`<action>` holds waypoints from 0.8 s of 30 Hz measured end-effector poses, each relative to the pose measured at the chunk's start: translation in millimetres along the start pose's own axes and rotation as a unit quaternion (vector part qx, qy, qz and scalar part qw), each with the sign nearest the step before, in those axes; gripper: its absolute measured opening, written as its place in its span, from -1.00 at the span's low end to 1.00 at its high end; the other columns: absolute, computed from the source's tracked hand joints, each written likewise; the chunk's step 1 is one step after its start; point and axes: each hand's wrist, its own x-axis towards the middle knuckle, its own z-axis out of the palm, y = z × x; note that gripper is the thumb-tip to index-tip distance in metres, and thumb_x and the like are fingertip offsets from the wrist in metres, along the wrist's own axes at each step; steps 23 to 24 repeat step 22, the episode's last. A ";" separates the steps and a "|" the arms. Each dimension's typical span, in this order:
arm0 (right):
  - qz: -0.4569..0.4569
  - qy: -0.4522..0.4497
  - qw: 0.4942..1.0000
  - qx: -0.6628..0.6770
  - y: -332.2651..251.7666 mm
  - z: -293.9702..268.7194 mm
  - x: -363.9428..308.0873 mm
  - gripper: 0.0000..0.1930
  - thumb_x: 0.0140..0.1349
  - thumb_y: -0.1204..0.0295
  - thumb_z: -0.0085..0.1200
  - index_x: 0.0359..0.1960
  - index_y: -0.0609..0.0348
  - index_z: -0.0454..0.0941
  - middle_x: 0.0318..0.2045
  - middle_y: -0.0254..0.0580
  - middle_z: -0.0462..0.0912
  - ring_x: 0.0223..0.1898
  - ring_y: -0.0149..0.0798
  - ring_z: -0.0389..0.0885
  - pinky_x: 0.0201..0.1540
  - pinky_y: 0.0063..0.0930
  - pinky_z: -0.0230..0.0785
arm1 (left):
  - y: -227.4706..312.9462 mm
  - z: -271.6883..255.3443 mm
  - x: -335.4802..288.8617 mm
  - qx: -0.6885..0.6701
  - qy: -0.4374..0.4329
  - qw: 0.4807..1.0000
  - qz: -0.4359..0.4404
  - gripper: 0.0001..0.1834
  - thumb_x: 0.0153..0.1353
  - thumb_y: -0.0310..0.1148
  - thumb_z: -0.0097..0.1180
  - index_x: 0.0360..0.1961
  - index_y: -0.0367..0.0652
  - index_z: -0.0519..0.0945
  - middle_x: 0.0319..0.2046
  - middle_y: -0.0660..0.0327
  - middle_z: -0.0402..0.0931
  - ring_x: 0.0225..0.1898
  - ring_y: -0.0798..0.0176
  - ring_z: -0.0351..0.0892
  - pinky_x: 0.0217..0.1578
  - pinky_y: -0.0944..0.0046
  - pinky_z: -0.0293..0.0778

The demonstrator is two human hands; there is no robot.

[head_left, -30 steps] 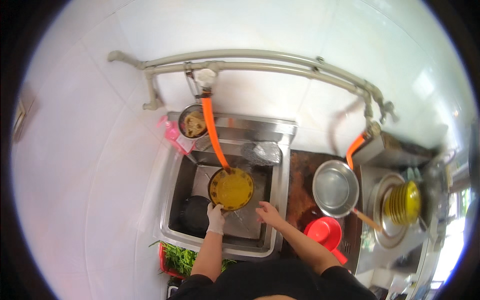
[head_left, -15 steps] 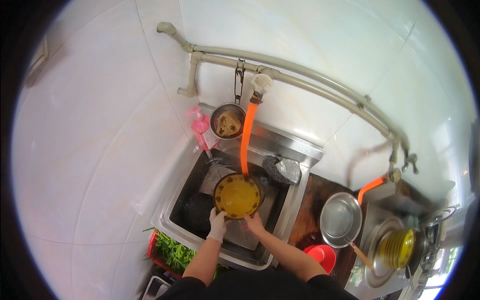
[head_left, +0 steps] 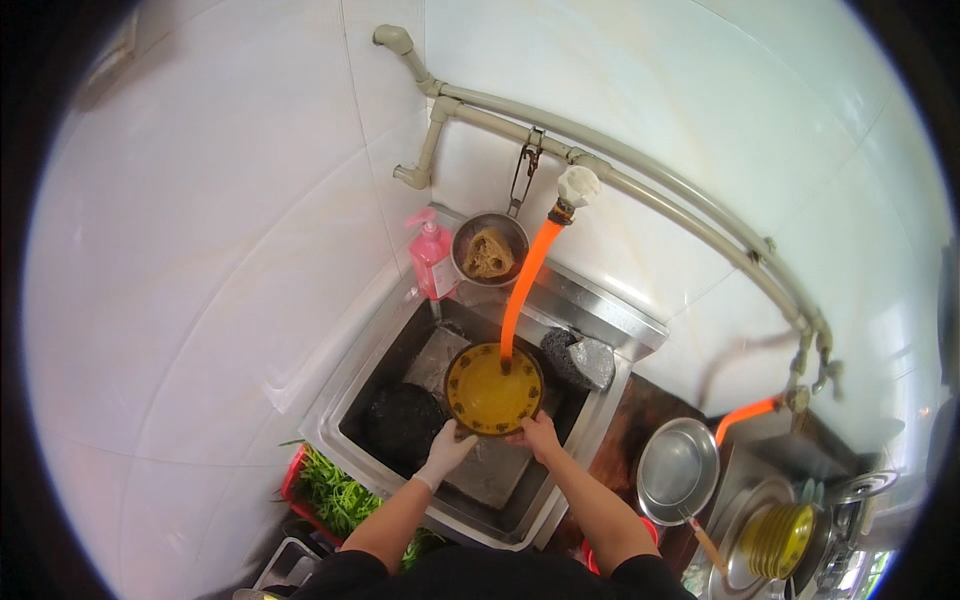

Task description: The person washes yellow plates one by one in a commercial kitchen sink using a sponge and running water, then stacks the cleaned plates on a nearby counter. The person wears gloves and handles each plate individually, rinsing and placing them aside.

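Note:
Over the sink (head_left: pixel 335 405), a round yellow plate (head_left: pixel 495 395) with dark motifs round its rim is held between my hands. My left hand (head_left: pixel 447 452), in a whitish glove, has its fingers at the plate's near-left rim. My bare right hand (head_left: pixel 538 436) grips the near-right rim, with its fingertips partly hidden. The lower end of an orange hose (head_left: pixel 522 300) hangs over the plate's far part. Left of the plate, a dark round thing (head_left: pixel 403 415) lies in the basin; its kind cannot be made out.
A pink pump bottle (head_left: pixel 432 262) and a pan (head_left: pixel 490 250) with a brown sponge-like lump stand behind the sink. A dark scouring pad (head_left: pixel 562 352) lies at the right rim. Greens fill a red basket (head_left: pixel 292 485) at left. A metal pan (head_left: pixel 678 465) and stacked yellow plates (head_left: pixel 780 540) are at right.
The view has shifted, so the surroundings sit differently in the picture. The hose end now overlaps the plate's far part instead of its far edge. Both hands stay at the plate's near rim.

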 end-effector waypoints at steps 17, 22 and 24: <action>0.005 -0.090 0.989 -0.121 -56.2 -21.1 27.2 -0.59 0.45 0.44 -0.05 0.29 0.26 0.40 0.04 0.15 0.72 -0.21 0.05 0.82 -0.13 -0.07 0.75 | 32.9 -29.3 12.6 0.383 0.136 0.886 0.221 -0.15 0.02 -0.35 0.47 0.41 -0.09 0.49 0.48 -0.15 0.30 0.60 -0.41 0.04 0.55 -0.36 0.02; -0.069 -0.111 0.950 -0.284 -104.4 7.0 26.1 -0.53 0.43 0.37 0.02 0.36 0.09 0.46 -0.01 0.12 0.76 -0.18 -0.03 0.83 -0.13 -0.12 0.74 | -25.2 -53.0 30.3 0.485 -0.019 0.788 0.379 -0.48 0.05 -0.24 0.44 0.11 0.02 0.76 0.40 -0.04 0.46 0.61 -0.29 0.08 0.55 -0.46 -0.04; -0.069 -0.111 0.950 -0.284 -104.4 7.0 26.1 -0.53 0.43 0.37 0.02 0.36 0.09 0.46 -0.01 0.12 0.76 -0.18 -0.03 0.83 -0.13 -0.12 0.74 | -25.2 -53.0 30.3 0.485 -0.019 0.788 0.379 -0.48 0.05 -0.24 0.44 0.11 0.02 0.76 0.40 -0.04 0.46 0.61 -0.29 0.08 0.55 -0.46 -0.04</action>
